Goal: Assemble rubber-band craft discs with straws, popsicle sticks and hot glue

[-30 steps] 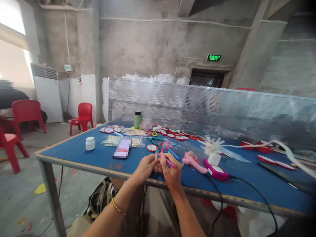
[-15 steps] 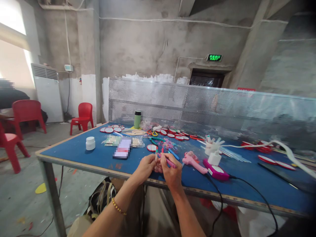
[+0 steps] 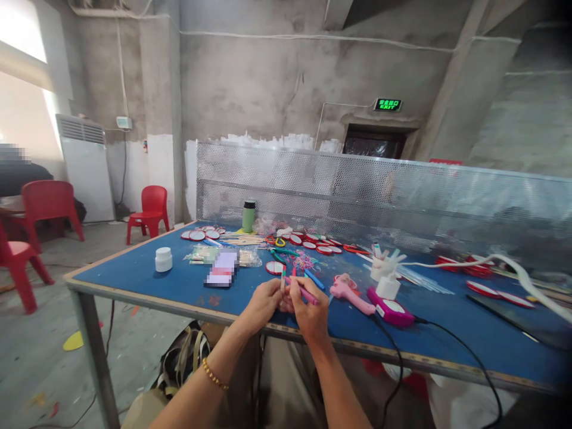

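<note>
My left hand (image 3: 267,300) is closed near the table's front edge, holding up a short pale stick (image 3: 283,279) with green and red at its top end. In my right hand (image 3: 310,313) is a pink marker pen (image 3: 308,294), gripped like a pencil with its tip end by the stick. Whether the pen touches the stick I cannot tell. Just beyond my fingers lie a blue pen (image 3: 314,279), a round red-rimmed disc (image 3: 274,267) and a tangle of coloured rubber bands (image 3: 304,260).
A pink glue gun (image 3: 353,294) lies to the right, beside a magenta box (image 3: 392,310) with a black cable. Behind it stands a cup of sticks (image 3: 381,266). On the left are a phone (image 3: 222,268) and a white jar (image 3: 163,260). A green bottle (image 3: 249,216) stands at the back.
Both hands stay almost in place, still holding the stick and the pink marker. The right hand and marker have shifted very slightly.
</note>
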`<action>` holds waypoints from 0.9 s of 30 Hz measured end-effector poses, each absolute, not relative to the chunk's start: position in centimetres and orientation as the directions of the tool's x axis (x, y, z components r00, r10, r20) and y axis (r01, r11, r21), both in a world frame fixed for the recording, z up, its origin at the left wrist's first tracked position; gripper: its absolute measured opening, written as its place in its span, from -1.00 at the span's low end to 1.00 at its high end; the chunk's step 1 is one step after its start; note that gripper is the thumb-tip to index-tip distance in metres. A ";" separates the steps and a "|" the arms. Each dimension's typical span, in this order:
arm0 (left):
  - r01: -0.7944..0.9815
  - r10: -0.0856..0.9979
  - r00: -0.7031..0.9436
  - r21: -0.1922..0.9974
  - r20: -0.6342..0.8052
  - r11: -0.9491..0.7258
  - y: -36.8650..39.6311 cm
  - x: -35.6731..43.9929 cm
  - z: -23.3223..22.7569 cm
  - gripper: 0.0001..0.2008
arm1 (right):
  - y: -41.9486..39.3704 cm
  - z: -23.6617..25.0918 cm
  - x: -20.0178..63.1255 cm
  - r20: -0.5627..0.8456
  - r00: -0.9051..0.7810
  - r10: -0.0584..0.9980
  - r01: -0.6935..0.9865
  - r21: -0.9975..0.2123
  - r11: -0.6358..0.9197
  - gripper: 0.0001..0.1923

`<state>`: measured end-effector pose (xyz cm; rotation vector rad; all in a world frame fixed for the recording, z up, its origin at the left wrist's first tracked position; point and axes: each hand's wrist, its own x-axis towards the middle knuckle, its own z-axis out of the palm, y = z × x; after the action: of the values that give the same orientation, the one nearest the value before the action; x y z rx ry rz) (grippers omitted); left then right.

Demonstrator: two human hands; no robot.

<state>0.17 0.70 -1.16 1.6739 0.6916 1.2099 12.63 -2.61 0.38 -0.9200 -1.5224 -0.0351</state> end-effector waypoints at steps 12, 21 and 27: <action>-0.088 0.837 0.365 0.910 0.408 -0.405 0.7 0.2 -1.2 -0.59 | -2.7 0.4 12.6 0.857 0.136 0.496 0.588 -0.473 0.656 -0.76; -0.119 0.830 0.385 0.914 0.403 -0.388 0.9 0.3 -1.4 -0.60 | -2.7 0.3 12.6 0.857 0.143 0.496 0.596 -0.474 0.648 -0.75; -0.131 0.821 0.391 0.908 0.417 -0.399 0.8 0.3 -1.3 -0.60 | -2.5 0.1 12.7 0.859 0.142 0.492 0.595 -0.471 0.651 -0.76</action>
<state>0.31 0.80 -1.28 1.6498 0.6190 1.1923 12.70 -2.53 0.15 -0.9511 -1.4966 -0.0929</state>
